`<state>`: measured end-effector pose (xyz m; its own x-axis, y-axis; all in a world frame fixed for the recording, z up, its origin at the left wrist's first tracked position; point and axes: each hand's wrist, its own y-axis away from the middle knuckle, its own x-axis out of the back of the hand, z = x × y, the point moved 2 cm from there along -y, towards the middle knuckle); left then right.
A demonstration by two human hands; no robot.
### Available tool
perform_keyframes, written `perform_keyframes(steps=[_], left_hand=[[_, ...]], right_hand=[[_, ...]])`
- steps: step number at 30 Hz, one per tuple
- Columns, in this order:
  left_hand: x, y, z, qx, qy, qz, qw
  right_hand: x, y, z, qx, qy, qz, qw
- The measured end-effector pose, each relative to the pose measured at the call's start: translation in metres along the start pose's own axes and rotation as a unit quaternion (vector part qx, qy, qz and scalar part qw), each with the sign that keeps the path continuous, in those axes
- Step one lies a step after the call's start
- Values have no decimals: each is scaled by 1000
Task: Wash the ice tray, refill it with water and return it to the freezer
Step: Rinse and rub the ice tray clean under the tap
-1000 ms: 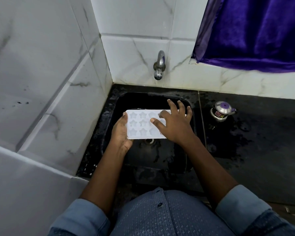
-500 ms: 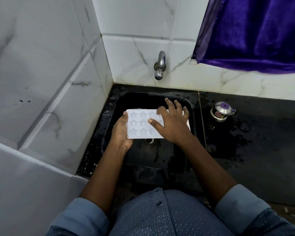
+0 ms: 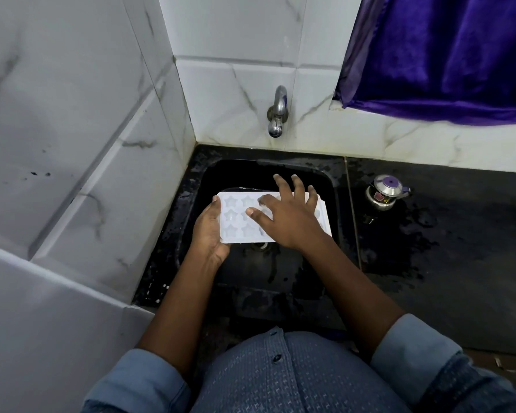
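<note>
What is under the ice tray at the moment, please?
The sink, its drain showing at the ice tray's near edge. The left hand grips the left end; its fingers underneath and the sink floor directly below are covered.

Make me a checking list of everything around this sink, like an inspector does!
Surface: black sink, wet; dark counter beside it, wet patches.
Job's things: white ice tray with star moulds, held over the sink; tap, no stream seen.
Clutter: small steel pot with purple knob on the counter.
Hands: left hand grips the tray's left end; right hand lies spread on top.
Cables: nothing seen.
Surroundings: marbled white tiles, purple curtain.
</note>
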<state>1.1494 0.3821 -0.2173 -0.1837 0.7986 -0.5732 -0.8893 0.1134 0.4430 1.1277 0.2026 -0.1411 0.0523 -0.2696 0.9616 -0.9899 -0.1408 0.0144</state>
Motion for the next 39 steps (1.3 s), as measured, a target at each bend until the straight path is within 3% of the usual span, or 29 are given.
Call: perform_keyframes(steps=[39], left_hand=[[-2, 8, -8, 25, 22, -16, 999]], right_hand=[[2, 8, -1, -3, -3, 13, 1000]])
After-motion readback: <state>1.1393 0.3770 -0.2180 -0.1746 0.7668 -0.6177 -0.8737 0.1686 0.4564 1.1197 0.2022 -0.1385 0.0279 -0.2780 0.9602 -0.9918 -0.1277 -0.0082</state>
